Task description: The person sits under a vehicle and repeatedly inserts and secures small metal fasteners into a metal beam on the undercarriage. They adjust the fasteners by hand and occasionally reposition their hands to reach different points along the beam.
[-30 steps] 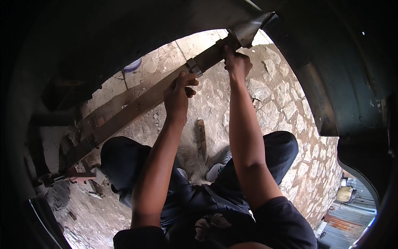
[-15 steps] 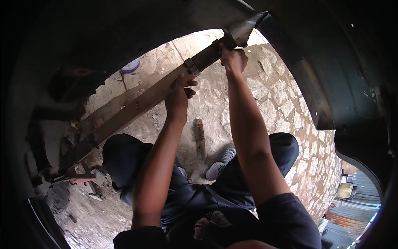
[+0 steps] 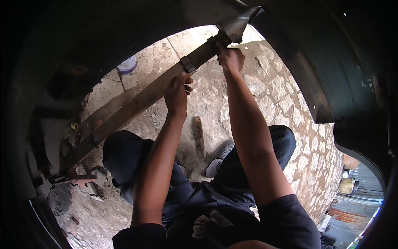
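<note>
In the head view, the long bar (image 3: 145, 96) slants beneath dark bodywork (image 3: 331, 74); the left hand (image 3: 176, 96), loosely curled, has kept beside its metal clip (image 3: 188, 64), and the right hand (image 3: 231, 60) by its upper end, grip impossible to tell; little has changed, so work seemingly remains there

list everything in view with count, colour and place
Beam: 1, brown-grey, diagonal, left to upper centre
Metal band: 1, grey, on beam
Angular piece: 1, grey, beam's upper end
Curved panel: 1, dark, right
Tub: 1, white and purple, upper left
Stick-like object: 1, brown, between legs
Stone ground: 1, beige-grey, below
Corrugated sheeting: count unclear, grey-rusty, lower right
Unclear object: 1, yellowish, by sheeting
Trousers: 1 pair, dark, lower centre
Left hand: 1, by metal band
Right hand: 1, near beam's upper end
</note>
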### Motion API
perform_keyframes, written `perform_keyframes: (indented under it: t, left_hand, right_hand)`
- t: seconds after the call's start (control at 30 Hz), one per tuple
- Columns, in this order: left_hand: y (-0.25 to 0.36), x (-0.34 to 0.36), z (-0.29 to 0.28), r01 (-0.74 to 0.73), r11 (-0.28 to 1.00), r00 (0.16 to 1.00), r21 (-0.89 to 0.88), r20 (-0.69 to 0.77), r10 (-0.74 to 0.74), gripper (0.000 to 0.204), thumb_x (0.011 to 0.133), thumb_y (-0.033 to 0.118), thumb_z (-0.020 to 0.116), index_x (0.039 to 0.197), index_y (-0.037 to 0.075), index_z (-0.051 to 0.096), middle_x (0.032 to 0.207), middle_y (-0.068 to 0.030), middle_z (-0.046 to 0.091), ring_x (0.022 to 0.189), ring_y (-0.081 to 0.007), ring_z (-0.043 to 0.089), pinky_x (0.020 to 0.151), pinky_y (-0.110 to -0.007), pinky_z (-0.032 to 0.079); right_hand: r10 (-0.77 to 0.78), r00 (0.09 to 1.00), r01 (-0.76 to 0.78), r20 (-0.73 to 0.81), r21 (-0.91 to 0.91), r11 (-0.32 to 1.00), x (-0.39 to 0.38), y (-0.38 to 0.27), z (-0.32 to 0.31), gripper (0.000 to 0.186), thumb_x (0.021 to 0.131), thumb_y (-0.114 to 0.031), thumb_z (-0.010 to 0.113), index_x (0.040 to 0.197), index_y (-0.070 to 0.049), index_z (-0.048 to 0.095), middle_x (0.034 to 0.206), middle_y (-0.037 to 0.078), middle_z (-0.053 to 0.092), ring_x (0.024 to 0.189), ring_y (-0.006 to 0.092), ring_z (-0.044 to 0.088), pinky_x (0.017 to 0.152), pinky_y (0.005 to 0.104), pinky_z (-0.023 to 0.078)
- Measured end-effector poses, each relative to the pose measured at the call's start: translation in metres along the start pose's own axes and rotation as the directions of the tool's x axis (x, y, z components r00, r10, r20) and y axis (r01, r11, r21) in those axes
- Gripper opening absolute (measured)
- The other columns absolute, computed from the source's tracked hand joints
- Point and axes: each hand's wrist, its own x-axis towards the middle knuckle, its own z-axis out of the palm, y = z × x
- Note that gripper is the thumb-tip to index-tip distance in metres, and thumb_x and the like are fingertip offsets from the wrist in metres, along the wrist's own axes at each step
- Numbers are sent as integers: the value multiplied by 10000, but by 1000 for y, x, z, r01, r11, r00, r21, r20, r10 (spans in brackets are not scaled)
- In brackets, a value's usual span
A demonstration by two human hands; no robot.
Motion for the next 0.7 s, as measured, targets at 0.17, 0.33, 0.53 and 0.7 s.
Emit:
perform_keyframes:
  t: [0.17, 0.33, 0.53, 0.7]
  left_hand:
    - [-12, -11, 20, -183, 982, 983, 44, 21, 182, 362, 1052, 351, 586, 1100, 33, 753, 958, -44, 716, 792, -122, 624, 726, -293, 492]
    - [4, -8, 17, -176, 984, 984, -24, 12, 177, 348, 1056, 331, 567, 1095, 41, 755, 949, -30, 707, 789, -114, 615, 725, -289, 483]
    - [0, -7, 7, -184, 982, 983, 50, 6, 184, 331, 1053, 315, 567, 1102, 46, 754, 948, -27, 712, 784, -110, 613, 732, -286, 478]
    - [8, -6, 0, -168, 986, 984, 5, -52, 168, 330, 1057, 316, 580, 1095, 41, 760, 907, -31, 712, 753, -104, 602, 707, -279, 474]
  right_hand:
    - [32, 998, -30, 45, -42, 999, 6, -14, -7, 638, 831, -634, 776, 996, -18, 797, 1102, 195, 780, 1104, 378, 735, 967, 461, 568]
    - [78, 997, -77, 28, -25, 997, -19, -17, -4, 666, 837, -648, 764, 1047, -17, 792, 1139, 218, 767, 1152, 372, 716, 1001, 455, 550]
    - [92, 995, -92, 43, -4, 996, -7, -20, -3, 657, 816, -641, 786, 1052, -27, 797, 1158, 211, 765, 1156, 386, 712, 1008, 458, 547]
    - [110, 994, -110, 15, -19, 994, -12, -9, -1, 704, 765, -743, 768, 905, -53, 809, 984, 167, 793, 1039, 340, 749, 959, 433, 548]
